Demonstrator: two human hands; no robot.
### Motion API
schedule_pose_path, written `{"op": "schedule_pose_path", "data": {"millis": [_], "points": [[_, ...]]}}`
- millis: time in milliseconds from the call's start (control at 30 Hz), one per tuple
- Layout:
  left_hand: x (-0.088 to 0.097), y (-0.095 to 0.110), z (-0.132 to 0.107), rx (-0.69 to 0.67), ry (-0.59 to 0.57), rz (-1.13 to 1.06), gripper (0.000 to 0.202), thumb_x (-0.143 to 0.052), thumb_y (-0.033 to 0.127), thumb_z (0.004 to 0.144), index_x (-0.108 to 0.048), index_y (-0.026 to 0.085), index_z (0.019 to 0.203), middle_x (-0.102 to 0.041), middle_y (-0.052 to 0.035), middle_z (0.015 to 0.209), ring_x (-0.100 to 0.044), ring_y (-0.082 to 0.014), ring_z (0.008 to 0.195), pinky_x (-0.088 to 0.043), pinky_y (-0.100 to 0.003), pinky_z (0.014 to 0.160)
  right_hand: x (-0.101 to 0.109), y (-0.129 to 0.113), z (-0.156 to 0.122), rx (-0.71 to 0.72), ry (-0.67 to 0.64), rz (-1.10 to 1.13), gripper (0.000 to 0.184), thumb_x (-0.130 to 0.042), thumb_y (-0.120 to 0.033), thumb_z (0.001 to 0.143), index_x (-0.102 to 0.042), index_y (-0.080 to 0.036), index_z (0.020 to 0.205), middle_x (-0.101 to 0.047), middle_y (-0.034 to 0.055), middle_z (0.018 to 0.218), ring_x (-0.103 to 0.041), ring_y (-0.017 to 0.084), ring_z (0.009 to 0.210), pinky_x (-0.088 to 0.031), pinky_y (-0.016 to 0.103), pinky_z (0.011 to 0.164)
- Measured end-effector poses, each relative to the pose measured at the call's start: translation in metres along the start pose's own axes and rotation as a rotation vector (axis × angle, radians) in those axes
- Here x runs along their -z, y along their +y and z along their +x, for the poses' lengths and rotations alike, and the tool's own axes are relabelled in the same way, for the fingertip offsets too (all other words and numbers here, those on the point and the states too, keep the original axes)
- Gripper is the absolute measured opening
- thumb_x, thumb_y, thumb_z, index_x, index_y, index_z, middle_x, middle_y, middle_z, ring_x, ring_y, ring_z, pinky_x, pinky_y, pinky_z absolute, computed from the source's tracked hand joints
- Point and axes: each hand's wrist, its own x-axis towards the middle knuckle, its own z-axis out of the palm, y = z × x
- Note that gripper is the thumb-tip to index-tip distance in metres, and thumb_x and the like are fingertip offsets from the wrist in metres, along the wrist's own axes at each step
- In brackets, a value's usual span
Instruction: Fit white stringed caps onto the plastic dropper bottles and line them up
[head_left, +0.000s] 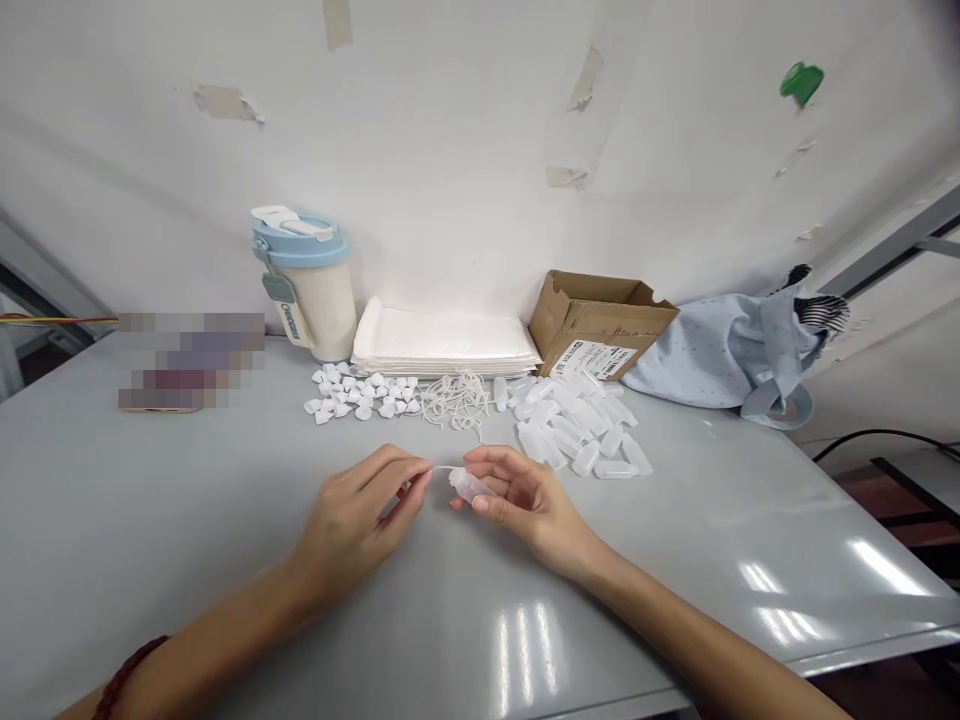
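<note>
My right hand is closed around a small translucent plastic bottle, tilted with its neck toward the left. My left hand pinches the end of a thin white string between thumb and fingertips. From there the string runs across to the bottle's neck; whether it is tied there is too small to tell. Behind the hands lie a heap of white caps, a tangle of white strings and a pile of similar translucent bottles.
A stack of white padded envelopes rests against the wall. Left of it stands a blue-lidded cup, with a pixelated flat object farther left. An open cardboard box and a light blue cloth bag are on the right of the grey table.
</note>
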Motion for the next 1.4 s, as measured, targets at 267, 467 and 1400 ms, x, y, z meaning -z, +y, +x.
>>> {"op": "schedule_pose_path", "data": {"millis": [267,467,1400], "points": [[0.000,0.004,-0.003,-0.074,0.058,-0.058,0.014,-0.055,0.007,0.088,-0.059,0.018,0.095,-0.063,0.0009,0.080,-0.057,-0.0076,0.065,-0.046,-0.017,0.060,0.001,0.001,-0.001,0.013,-0.078,-0.027,0.032,-0.066,-0.028,0.085,-0.060,-0.023,0.116,-0.066,0.0027,0.099,-0.067,0.015,0.091,-0.048,0.036,0.090],[0.003,0.010,-0.002,0.096,-0.064,-0.243,0.009,-0.056,0.014,0.088,-0.060,0.021,0.093,-0.061,0.0025,0.076,-0.055,-0.0094,0.066,-0.046,-0.019,0.063,0.000,0.001,-0.001,0.023,-0.089,-0.010,0.027,-0.066,-0.028,0.085,-0.062,-0.019,0.111,-0.070,0.0033,0.091,-0.065,0.015,0.091,-0.047,0.034,0.088],[-0.005,0.011,-0.003,0.418,-0.202,-0.488,0.011,-0.058,0.029,0.086,-0.067,0.025,0.091,-0.064,0.0015,0.078,-0.059,-0.0126,0.068,-0.049,-0.022,0.060,-0.008,0.004,0.000,-0.045,-0.037,0.186,0.025,-0.072,-0.027,0.080,-0.067,-0.017,0.102,-0.071,0.0029,0.086,-0.064,0.011,0.078,-0.045,0.027,0.080]]}}
